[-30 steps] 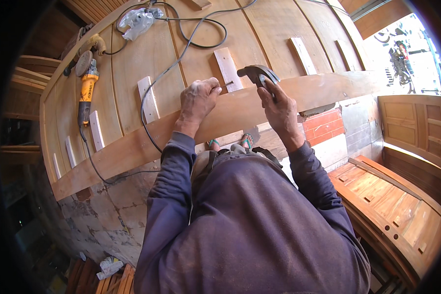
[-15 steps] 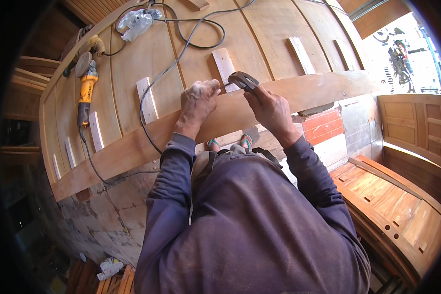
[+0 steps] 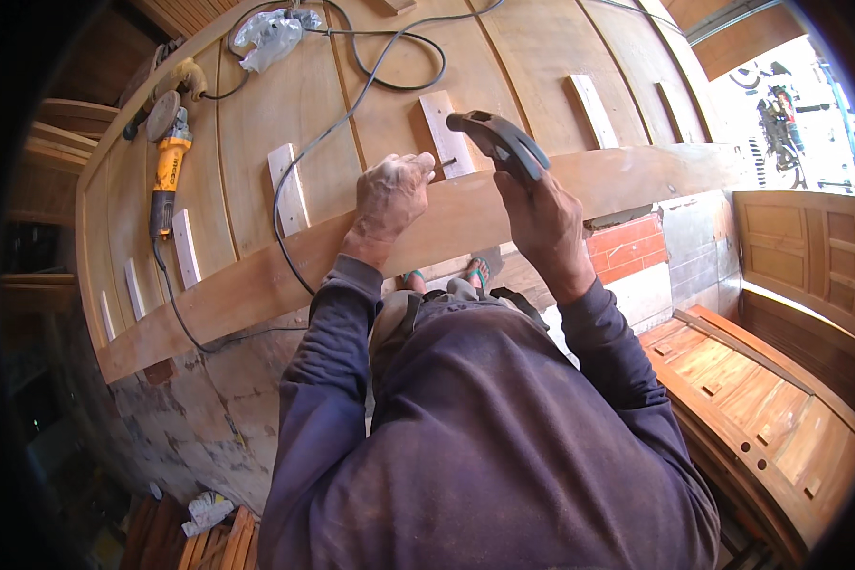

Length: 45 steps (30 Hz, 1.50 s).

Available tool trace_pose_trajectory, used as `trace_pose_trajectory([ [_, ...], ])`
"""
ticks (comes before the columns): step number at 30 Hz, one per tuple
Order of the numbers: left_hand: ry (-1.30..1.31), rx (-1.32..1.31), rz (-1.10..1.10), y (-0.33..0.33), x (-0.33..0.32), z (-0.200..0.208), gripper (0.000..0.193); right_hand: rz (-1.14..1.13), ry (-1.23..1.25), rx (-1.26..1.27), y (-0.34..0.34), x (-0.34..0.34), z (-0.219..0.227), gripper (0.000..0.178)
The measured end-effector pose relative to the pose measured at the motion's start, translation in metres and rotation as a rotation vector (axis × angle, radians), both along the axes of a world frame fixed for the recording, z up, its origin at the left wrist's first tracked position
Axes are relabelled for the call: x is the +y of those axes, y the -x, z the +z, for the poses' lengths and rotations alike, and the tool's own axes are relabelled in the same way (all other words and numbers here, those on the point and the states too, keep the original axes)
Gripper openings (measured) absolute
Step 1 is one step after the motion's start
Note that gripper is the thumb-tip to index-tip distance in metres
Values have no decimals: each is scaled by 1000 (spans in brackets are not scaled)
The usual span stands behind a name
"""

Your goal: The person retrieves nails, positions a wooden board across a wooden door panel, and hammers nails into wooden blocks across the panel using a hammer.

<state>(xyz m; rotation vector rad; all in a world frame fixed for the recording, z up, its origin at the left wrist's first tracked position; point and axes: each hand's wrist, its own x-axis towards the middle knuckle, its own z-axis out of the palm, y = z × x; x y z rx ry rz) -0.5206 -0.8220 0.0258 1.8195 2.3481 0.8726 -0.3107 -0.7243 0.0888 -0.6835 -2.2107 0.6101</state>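
My left hand [image 3: 390, 198] is closed, its fingertips pinching a dark nail [image 3: 448, 162] whose head points right. Beside it lies a pale wooden strip [image 3: 444, 123] on the large panelled wooden piece [image 3: 389, 123]. In my right hand [image 3: 546, 228] is a claw hammer [image 3: 503, 141], its dark head raised a little to the right of the nail and apart from it. Both hands are over the curved edge board [image 3: 446, 214] nearest me. The nail's other end is hidden by my left fingers.
A yellow angle grinder [image 3: 169, 171] lies on the panel at left, its cord running off the near edge. Another black cable [image 3: 356, 100] loops across the panel near a clear plastic bag [image 3: 271, 38]. More pale strips stand spaced along it. Wooden doors [image 3: 760, 399] are stacked at right.
My right hand has drawn the hammer away from the nail, to the right, and its head has turned. The left hand keeps its pinch, nearly in place.
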Motion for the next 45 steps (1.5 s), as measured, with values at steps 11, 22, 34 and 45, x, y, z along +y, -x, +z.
trace_pose_trajectory([
  [11,-20,-73,2,3,-1,-7,8,-134,189,70,-5,5,7,28],
  [22,-100,-121,19,3,-6,-10,6,-132,393,-118,-11,-5,1,35],
  [34,-21,-11,5,-2,-2,-5,9,20,49,-245,-8,6,-27,20],
  [45,21,-6,-8,2,-2,-3,8,-4,11,-14,2,0,3,20],
])
